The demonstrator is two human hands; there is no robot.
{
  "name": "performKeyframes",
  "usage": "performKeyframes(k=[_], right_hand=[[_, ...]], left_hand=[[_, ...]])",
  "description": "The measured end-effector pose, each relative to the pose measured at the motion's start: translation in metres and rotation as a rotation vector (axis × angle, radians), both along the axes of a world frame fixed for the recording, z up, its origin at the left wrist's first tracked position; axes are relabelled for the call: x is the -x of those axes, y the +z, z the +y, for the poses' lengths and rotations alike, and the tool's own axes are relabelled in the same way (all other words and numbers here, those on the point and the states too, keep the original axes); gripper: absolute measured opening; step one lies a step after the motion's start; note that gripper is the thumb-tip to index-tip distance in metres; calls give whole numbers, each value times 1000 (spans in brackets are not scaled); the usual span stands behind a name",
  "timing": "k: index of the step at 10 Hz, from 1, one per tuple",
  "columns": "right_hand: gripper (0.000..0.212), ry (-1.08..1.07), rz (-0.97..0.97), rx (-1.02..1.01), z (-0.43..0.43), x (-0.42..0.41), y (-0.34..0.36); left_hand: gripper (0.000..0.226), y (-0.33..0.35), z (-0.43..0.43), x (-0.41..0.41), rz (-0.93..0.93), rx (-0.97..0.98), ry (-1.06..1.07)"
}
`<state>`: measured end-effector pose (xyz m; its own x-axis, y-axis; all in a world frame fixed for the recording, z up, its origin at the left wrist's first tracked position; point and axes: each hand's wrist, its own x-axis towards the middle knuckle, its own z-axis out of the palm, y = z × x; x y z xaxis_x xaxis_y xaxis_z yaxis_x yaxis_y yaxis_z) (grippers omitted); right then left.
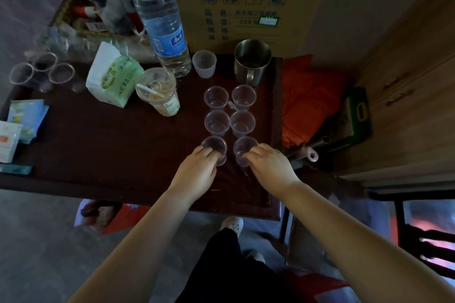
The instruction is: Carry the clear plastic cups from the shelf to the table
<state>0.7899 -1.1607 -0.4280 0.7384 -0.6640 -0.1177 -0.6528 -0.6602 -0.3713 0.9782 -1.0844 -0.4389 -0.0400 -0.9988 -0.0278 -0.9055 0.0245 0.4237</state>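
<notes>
Several clear plastic cups stand upright in two columns on the dark brown table (pixel 110 150). My left hand (pixel 197 171) grips the nearest left cup (pixel 214 145). My right hand (pixel 269 165) grips the nearest right cup (pixel 243 149). Both of these cups rest on the tabletop. Behind them stand a middle pair (pixel 217 122) and a far pair (pixel 243 97). Three more clear cups (pixel 43 71) sit at the table's far left corner.
A large water bottle (pixel 161 19), a frosted cup (pixel 204 63), a steel mug (pixel 251 61), a lidded drink cup (pixel 157 91) and a white-green bag (pixel 113 76) stand behind. A cardboard box (pixel 246 2) sits at the back. Orange plastic (pixel 307 101) lies right of the table.
</notes>
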Motion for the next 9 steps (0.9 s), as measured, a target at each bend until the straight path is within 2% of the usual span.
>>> performKeyframes(k=[5,7,9], right_hand=[[26,-52,-16,-11,9,-1,-3],[28,-104,-23,-18,17,1,3],[27,-190,-108,59,32,3,23]], left_hand=[[27,-9,1,-3,-69,-6,-58],[39,-5,7,-3,-2,4,-44],[45,11,12,-1,45,101,-36]])
